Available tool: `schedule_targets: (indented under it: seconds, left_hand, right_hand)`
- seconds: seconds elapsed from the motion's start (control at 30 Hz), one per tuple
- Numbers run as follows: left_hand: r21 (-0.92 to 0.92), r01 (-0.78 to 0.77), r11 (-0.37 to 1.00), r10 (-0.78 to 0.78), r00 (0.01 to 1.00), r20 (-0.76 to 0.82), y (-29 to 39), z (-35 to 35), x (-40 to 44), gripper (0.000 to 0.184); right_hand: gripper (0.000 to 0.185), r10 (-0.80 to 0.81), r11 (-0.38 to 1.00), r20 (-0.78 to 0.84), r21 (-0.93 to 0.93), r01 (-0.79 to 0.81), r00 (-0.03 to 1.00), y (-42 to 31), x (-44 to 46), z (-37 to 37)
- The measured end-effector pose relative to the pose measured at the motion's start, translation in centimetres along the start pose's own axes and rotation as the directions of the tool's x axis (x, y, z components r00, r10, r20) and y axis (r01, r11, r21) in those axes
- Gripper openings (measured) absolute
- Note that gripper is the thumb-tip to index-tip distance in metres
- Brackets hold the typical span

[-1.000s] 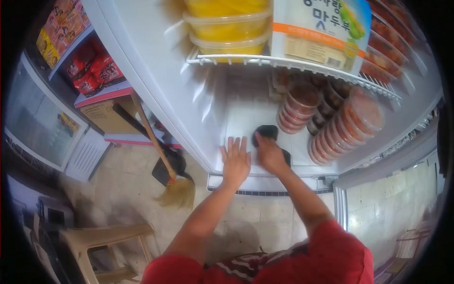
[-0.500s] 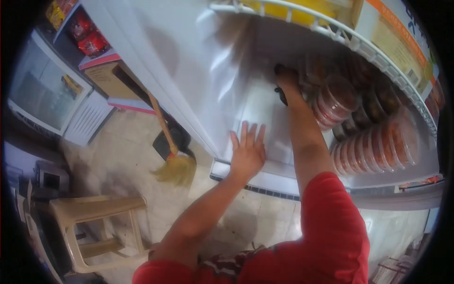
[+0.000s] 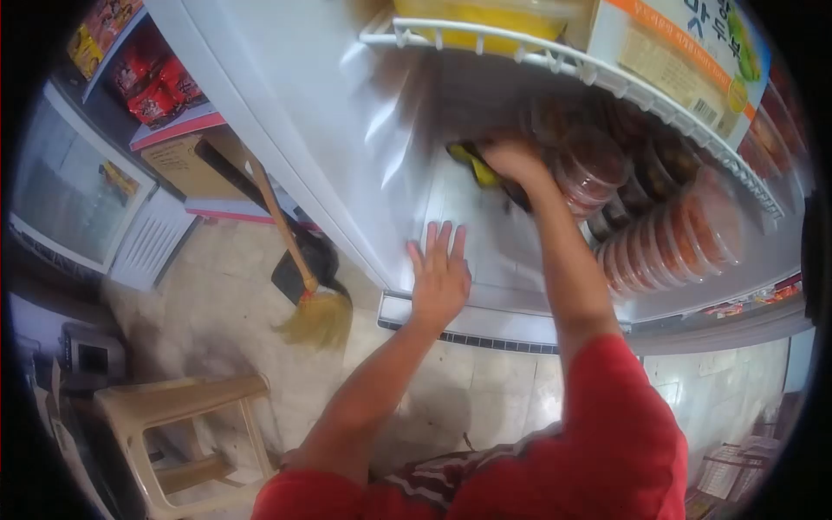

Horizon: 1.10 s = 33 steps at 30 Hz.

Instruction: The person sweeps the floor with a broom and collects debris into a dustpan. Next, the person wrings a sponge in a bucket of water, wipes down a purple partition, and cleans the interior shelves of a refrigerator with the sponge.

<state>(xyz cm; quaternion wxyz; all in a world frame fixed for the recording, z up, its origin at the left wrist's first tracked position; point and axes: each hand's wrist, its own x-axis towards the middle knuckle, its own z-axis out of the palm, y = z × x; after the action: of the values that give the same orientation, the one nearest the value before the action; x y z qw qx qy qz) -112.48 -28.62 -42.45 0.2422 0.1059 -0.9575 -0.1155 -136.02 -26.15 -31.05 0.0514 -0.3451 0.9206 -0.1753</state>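
Observation:
My left hand (image 3: 440, 282) rests flat near the front edge of the refrigerator's white bottom (image 3: 498, 247), fingers spread and holding nothing. Deeper inside, my right hand (image 3: 513, 160) is closed on a black and yellow cloth (image 3: 481, 169) pressed against that bottom surface. Motion blurs the cloth, and part of it is hidden under the hand. Just right of my right forearm stands a stack of clear round tubs (image 3: 591, 173). Nearer the front, a row of clear tubs with orange-red food (image 3: 672, 238) lies on its side.
Above my right hand runs a white wire shelf (image 3: 598, 71) bearing a yellow container (image 3: 485, 33) and a printed food package (image 3: 685, 61). On the floor to the left are a straw broom (image 3: 319, 319), a black dustpan (image 3: 299, 273) and a beige plastic stool (image 3: 186, 394).
My right hand has swept the cloth leftward across the refrigerator bottom, and the cloth's yellow side now shows. The left hand stays planted. The whole view has shifted slightly.

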Motion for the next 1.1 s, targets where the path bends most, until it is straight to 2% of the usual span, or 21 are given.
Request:
schedule_targets:
  seconds: [0.07, 0.1, 0.17, 0.2, 0.27, 0.33, 0.4, 0.43, 0.5, 0.6, 0.63, 0.7, 0.73, 0.77, 0.8, 0.87, 0.93, 1.0, 1.03, 1.07, 1.1]
  left_hand:
    - [0.017, 0.005, 1.000, -0.005, 1.000, 0.003, 0.1, -0.1, 0.6, 0.061]
    - [0.033, 0.004, 0.999, -0.004, 1.000, 0.000, -0.2, -0.1, 1.0, 0.061]
    - [0.004, 0.013, 1.000, -0.013, 1.000, -0.009, -0.5, -0.1, 0.8, 0.062]
    - [-0.032, 0.016, 0.999, -0.016, 1.000, -0.010, 0.0, 0.0, 0.6, 0.062]
    - [-0.058, 0.030, 0.998, -0.031, 0.999, -0.015, 0.7, 0.0, 0.7, 0.063]
    - [-0.063, 0.048, 0.997, -0.051, 0.998, -0.048, 0.5, -0.8, 0.8, 0.064]
    - [-0.226, 0.057, 0.972, -0.058, 0.998, 0.002, 0.0, -0.8, 0.5, 0.063]
    - [-0.370, 0.074, 0.926, -0.055, 0.997, 0.061, -0.5, -0.7, 0.4, 0.062]
    - [-0.500, 0.082, 0.862, -0.015, 0.990, 0.138, -2.1, -0.8, 0.3, 0.062]
    - [-0.684, 0.250, 0.686, -0.007, 0.941, 0.337, -3.7, -1.0, 1.5, 0.056]
    - [-0.687, 0.241, 0.685, 0.008, 0.941, 0.339, -3.4, -1.1, 1.9, 0.056]
    - [-0.637, 0.246, 0.730, 0.047, 0.912, 0.407, -3.3, -1.3, 1.7, 0.052]
    - [-0.612, 0.246, 0.752, 0.061, 0.898, 0.436, -3.3, -1.4, 1.5, 0.050]
    - [-0.613, 0.247, 0.751, 0.063, 0.897, 0.438, -3.2, -1.6, 1.3, 0.050]
    - [-0.543, 0.112, 0.832, 0.124, 0.917, 0.378, -2.8, -1.7, 1.1, 0.048]
    - [-0.352, -0.155, 0.923, 0.269, 0.914, 0.303, -2.0, -2.1, -0.1, 0.046]
    - [-0.394, -0.144, 0.908, 0.244, 0.945, 0.216, -0.6, -4.1, -2.1, 0.045]
    - [-0.466, -0.152, 0.872, 0.180, 0.984, 0.015, 0.2, -6.1, -4.1, 0.044]
    - [-0.465, -0.156, 0.872, 0.187, 0.982, 0.023, -0.3, -6.6, -5.4, 0.044]
    - [-0.486, -0.005, 0.874, 0.037, 0.998, 0.055, -1.2, -7.2, -6.9, 0.046]
    - [-0.504, 0.154, 0.850, -0.117, 0.988, 0.105, -1.9, -7.6, -8.2, 0.048]
  right_hand:
    - [0.025, -0.280, 0.936, 0.008, -0.219, 0.275, 0.960, 3.1, 8.0, 7.2]
    - [0.025, -0.289, 0.936, -0.001, -0.209, 0.283, 0.957, 3.4, 8.9, 10.0]
    - [0.024, -0.338, 0.940, -0.486, -0.140, 0.309, 0.806, 3.0, 8.1, 14.9]
    - [0.024, -0.328, 0.944, -0.475, -0.138, 0.299, 0.816, 2.7, 6.2, 15.2]
    - [0.024, -0.500, 0.863, -0.148, 0.004, 0.506, 0.853, 1.5, 1.1, 13.3]
    - [0.022, -0.672, 0.740, 0.022, 0.038, 0.671, 0.740, -0.1, -5.1, 11.5]
    - [0.016, -0.677, 0.614, -0.358, 0.206, 0.762, 0.643, 0.5, -9.9, 14.2]
    - [0.016, -0.673, 0.621, -0.364, 0.196, 0.759, 0.644, 0.8, -11.7, 13.3]
    - [0.010, -0.567, 0.715, -0.138, 0.406, 0.569, 0.812, 2.2, -15.6, 11.2]
    - [0.003, -0.482, 0.774, -0.137, 0.398, 0.493, 0.866, 5.9, -21.2, 7.3]
    - [0.002, -0.463, 0.807, -0.145, 0.337, 0.484, 0.874, 7.6, -22.8, 6.6]
    - [0.003, -0.220, 0.975, -0.005, 0.033, 0.220, 0.975, 8.0, -27.8, 5.0]
    - [0.003, -0.217, 0.976, -0.005, 0.033, 0.217, 0.976, 7.6, -28.7, 3.6]
    - [0.005, -0.098, 0.979, 0.002, 0.183, 0.096, 0.995, 7.1, -29.6, 2.0]
    - [0.007, 0.014, 0.948, 0.029, 0.319, -0.023, 0.999, 6.9, -29.9, 0.8]
    - [0.008, -0.054, 0.974, -0.340, 0.189, 0.125, 0.939, 6.3, -25.8, -0.5]
    - [0.009, -0.171, 0.948, -0.450, 0.168, 0.272, 0.876, 6.4, -21.0, 2.2]
    - [0.013, -0.078, 0.996, -0.316, 0.023, 0.090, 0.946, 4.0, -20.2, 7.4]
    - [0.020, -0.089, 0.995, -0.368, 0.004, 0.097, 0.925, 1.9, -20.3, 9.2]
    - [0.022, -0.272, 0.926, -0.383, 0.145, 0.348, 0.883, 1.4, -18.4, 14.9]
    - [0.020, -0.342, 0.917, -0.339, 0.083, 0.390, 0.876, -4.4, -20.2, 13.0]
